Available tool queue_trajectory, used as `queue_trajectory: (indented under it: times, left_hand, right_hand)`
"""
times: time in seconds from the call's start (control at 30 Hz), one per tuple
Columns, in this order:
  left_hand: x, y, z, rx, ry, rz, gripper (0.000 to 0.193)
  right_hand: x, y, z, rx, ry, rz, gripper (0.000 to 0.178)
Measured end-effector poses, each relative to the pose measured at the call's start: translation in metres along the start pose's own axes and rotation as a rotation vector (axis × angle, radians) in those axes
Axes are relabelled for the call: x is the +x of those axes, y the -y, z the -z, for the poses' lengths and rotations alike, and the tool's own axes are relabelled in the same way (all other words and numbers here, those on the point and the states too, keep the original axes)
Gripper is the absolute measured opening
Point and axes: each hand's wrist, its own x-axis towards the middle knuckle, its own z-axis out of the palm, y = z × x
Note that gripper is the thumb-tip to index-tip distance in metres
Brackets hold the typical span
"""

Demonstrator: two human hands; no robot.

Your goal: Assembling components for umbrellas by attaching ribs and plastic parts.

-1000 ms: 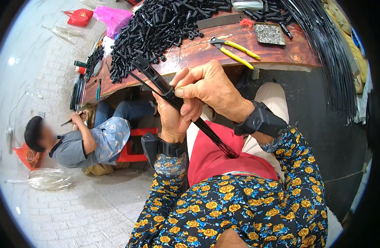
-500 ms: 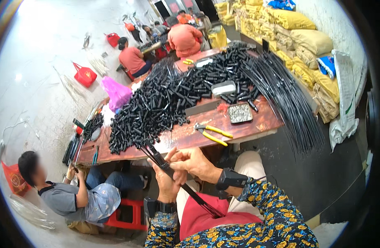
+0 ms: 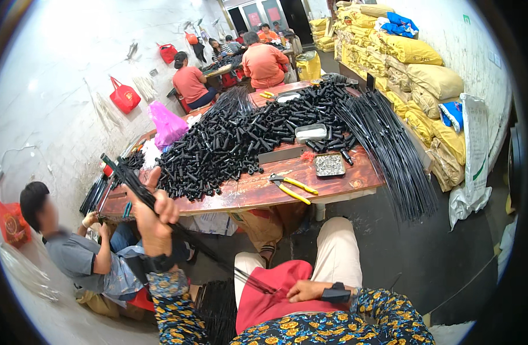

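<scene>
My left hand (image 3: 153,221) is raised at the left, its fingers wrapped round a bundle of thin black rods (image 3: 203,247). The bundle slants from thicker black ends by the table's left side down to thin tips over the red apron (image 3: 287,275) on my lap. My right hand (image 3: 307,291) lies low on the apron, near those tips, with its fingers curled in. What it grips, if anything, is hidden. Ahead, a large heap of short black tubes (image 3: 218,152) covers much of the reddish wooden table (image 3: 241,192).
Yellow-handled pliers (image 3: 292,188) lie at the table's front edge, near a tray of small metal pieces (image 3: 330,165). Long black rods (image 3: 390,155) overhang the right side. A co-worker (image 3: 83,253) sits close at my left. More black rods (image 3: 215,307) lie below my left forearm.
My left hand has swung left and up with the rod bundle. My right hand has left the bundle's upper part and dropped to the apron. The view has tilted upward slightly.
</scene>
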Motion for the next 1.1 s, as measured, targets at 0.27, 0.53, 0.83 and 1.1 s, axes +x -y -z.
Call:
queue_trajectory:
  times: [0.27, 0.53, 0.83, 1.1]
  left_hand:
    - [-0.01, -0.082, 0.024, -0.041, 0.226, -0.424, 0.069]
    - [-0.022, 0.095, 0.006, -0.67, 0.284, -0.08, 0.07]
    - [-0.075, 0.183, -0.043, -0.723, -0.287, 0.323, 0.051]
    - [-0.145, 0.194, 0.0, 0.56, 0.118, 0.806, 0.044]
  right_hand:
    - [-0.012, 0.035, 0.007, -0.145, -0.164, -0.028, 0.04]
    - [0.005, 0.172, 0.046, 0.641, -0.567, 0.557, 0.083]
    - [-0.035, 0.192, 0.085, 0.097, -1.07, 0.839, 0.015]
    - [-0.057, 0.172, 0.134, 0.261, -0.723, -0.02, 0.031]
